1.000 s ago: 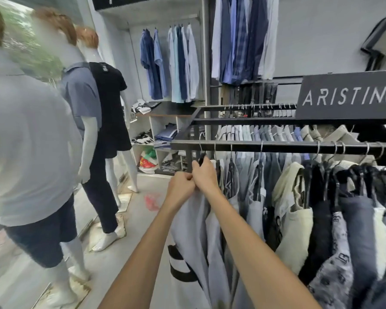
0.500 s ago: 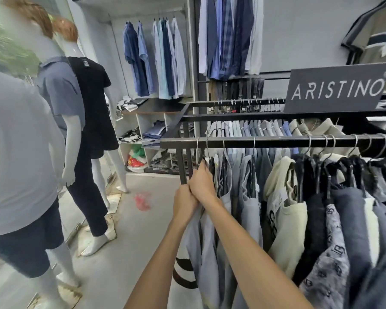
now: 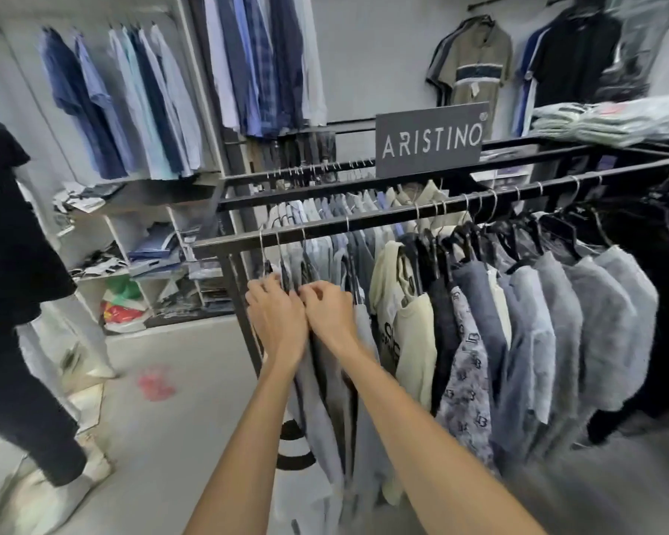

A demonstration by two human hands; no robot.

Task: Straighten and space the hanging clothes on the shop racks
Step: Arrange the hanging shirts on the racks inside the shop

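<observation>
Both hands meet at the left end of the rail (image 3: 379, 217): left hand (image 3: 277, 316) and right hand (image 3: 331, 312) each clench the shoulders of grey shirts (image 3: 319, 415). The rail runs off rightward, so the crowded garments lie beyond the right hand.

The rail (image 3: 379, 216) across the middle of the frame is black metal with a matt finish, and the hooks (image 3: 493, 200) over it are thin bright wire. The hangers (image 3: 460, 241) look like glossy black plastic. The pale shirts (image 3: 321, 426) at lower centre are smooth thin cloth; the grey shirts (image 3: 603, 322) at right look soft and fuzzy. The sign (image 3: 429, 139) is matt dark board, the floor (image 3: 178, 418) smooth grey.
</observation>
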